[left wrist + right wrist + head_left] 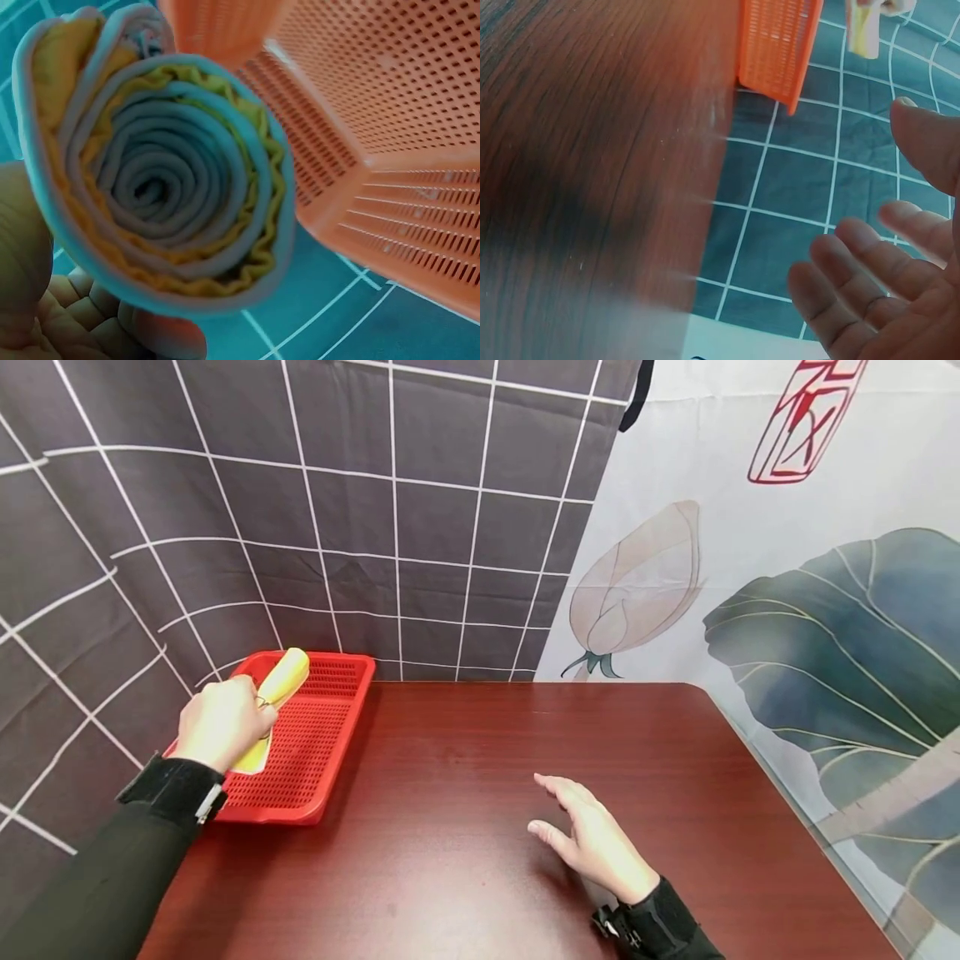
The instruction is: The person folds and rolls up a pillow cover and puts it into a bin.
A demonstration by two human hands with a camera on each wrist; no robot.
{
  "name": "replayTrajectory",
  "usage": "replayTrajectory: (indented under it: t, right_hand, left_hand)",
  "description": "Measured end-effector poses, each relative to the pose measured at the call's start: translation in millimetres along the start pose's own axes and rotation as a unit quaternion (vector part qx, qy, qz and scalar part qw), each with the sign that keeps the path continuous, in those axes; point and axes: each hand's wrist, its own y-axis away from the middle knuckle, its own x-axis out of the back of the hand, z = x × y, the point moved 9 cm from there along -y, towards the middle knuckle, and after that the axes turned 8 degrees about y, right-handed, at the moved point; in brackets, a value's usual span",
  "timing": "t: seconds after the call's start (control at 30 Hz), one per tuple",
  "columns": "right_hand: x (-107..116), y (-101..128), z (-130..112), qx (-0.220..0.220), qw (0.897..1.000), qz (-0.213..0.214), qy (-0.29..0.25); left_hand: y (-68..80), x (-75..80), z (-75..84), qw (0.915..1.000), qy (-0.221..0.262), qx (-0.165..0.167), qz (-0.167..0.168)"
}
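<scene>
Left hand wrapped around a rolled yellow cloth, fingers curled about the lower part of the roll, the upper end sticking out past the knuckles and tilted up toward the far right. Roll held over the near left part of a red perforated tray; whether its lower end touches the tray floor cannot be told from the head view. Left wrist view looks straight into the end of the roll: tight spiral of layers, yellow with a paler outer wrap, fingers showing under it, the tray's slotted wall just beside. Tray sits at the far left corner of a dark reddish wooden table, its left edge close to the table's left side. Right hand holds nothing, fingers straight and slightly spread, palm facing left, low over the table near its middle, well apart from the tray; whether it touches the wood is unclear. Right wrist view shows the relaxed fingers, the table edge and the tray's corner far off. Both forearms in black sleeves with wrist straps. Behind: grey cloth with a white grid on the left, pale cloth printed with a flower bud and large leaf on the right.
</scene>
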Motion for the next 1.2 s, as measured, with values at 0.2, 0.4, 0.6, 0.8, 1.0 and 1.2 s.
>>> replayTrajectory:
  t: [0.2, 0.4, 0.6, 0.8, 1.0, 1.2]
  right_hand:
    - [6, 1, 0, 0.006, 1.0, 0.018, 0.009]
    - [7, 3, 2, 0.007, 1.0, 0.027, 0.014]
    - [3, 6, 6, 0.005, 1.0, 0.023, 0.016]
    - [-5, 8, 8, 0.004, 1.0, 0.01, 0.014]
    - [-8, 9, 6, 0.007, 1.0, 0.01, 0.012]
    - [-10, 10, 7, 0.005, 1.0, 0.009, 0.01]
  left_hand:
    - [-18.6, -34.2, -12.0, 0.9966, -0.014, 0.025, -0.078]
    - [-26.2, -64.9, -20.0, 0.9918, -0.024, 0.036, -0.12]
    - [-32.9, -91.5, -20.3, 0.9853, -0.046, 0.038, -0.16]
    - [-33.3, -116.7, -12.7, 0.9775, -0.061, 0.043, -0.197]
    - [-32.4, -148.5, -12.7, 0.9707, -0.082, 0.042, -0.222]
    - [-30.8, -180.6, -20.7, 0.9667, -0.045, 0.009, -0.252]
